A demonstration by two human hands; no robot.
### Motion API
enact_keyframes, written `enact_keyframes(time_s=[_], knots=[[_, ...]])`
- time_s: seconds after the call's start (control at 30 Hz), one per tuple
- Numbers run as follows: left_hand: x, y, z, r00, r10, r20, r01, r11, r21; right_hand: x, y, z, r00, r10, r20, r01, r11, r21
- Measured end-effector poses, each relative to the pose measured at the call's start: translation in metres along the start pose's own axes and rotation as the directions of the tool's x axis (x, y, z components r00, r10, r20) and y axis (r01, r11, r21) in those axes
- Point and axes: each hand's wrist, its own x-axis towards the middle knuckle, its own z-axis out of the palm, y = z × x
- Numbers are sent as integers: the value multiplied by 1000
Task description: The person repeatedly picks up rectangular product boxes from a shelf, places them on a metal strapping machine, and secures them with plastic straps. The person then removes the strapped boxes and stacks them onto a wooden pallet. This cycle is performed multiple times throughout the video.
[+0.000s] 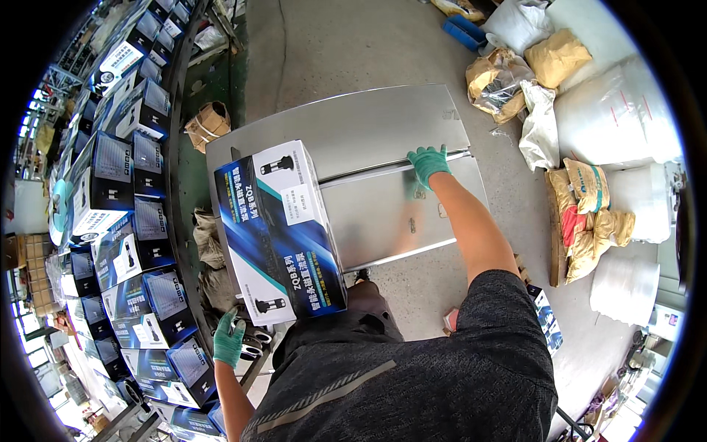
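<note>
A large carton (283, 232), printed blue, white and black with pictures of a pump, lies on the left part of a silver metal worktop (346, 121). My right hand (428, 166), in a green glove, lies on the worktop across the seam between its two metal panels, fingers stretched forward and apart. Nothing shows in its grasp. Beside the carton's near left corner is my left hand (229, 340), also green-gloved, its fingers curled. A small greyish thing shows between finger and thumb, too small to make out.
Stacked printed cartons (147, 250) line a dark rail (177, 147) on the left. To the right stand brown sacks (582, 202) and bulky clear-wrapped bundles (611, 110). A blue bin (464, 32) is at the far right. A crumpled brown carton (208, 127) sits left of the worktop.
</note>
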Motion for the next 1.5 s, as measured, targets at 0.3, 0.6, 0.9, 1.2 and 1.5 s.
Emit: enact_keyframes(time_s=[0.3,0.6,0.9,1.2,1.5], knots=[[6,205,23,865,502,-17,-476,830,292,-72,2,-162,881,-350,-318,366,930,-9],[140,366,89,432,886,170,-727,230,646,-205,-211,-395,358,-673,-647,611,693,-383],[200,252,-92,673,699,242,-288,-54,956,-122,-191,-332,2,317,-948,642,726,244],[185,171,-282,844,532,-75,116,-45,992,-38,-277,-111,967,251,35,-141,420,896],[144,220,-279,826,517,-223,115,233,966,-39,-281,-115,952,296,-79,-101,546,832]])
